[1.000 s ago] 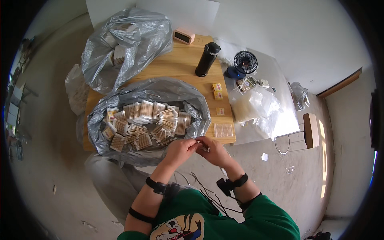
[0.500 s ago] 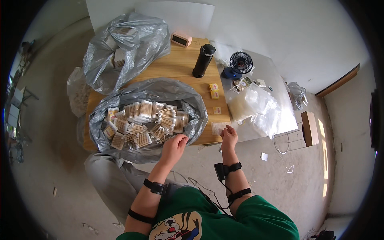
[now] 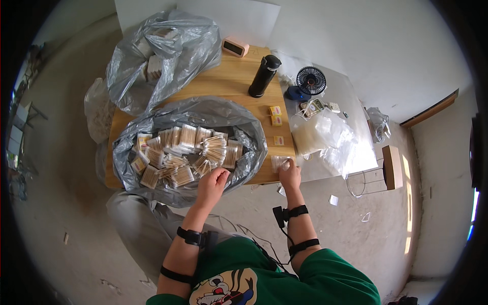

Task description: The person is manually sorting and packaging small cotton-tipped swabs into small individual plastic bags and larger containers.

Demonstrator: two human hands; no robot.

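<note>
A grey plastic bag lies spread wide on the table, holding packs of cotton swabs and a pile of loose cotton swabs. My left hand is over the bag's near right rim with its fingers curled together; whatever they hold is hidden. At the table's front right corner, my right hand is closed, its fingertips pinching at small clear plastic bags lying flat on the wood. Beyond them are a small yellow-and-white card and two little yellow boxes.
A black bottle, a pink clock and a second grey bag stand toward the back. On the right-hand surface are a small fan and a heap of clear plastic bags. A wooden-topped stool stands farther right.
My left hand has drawn back a little to the left and toward me. The right hand's fingers have shifted slightly left onto the small clear bags.
</note>
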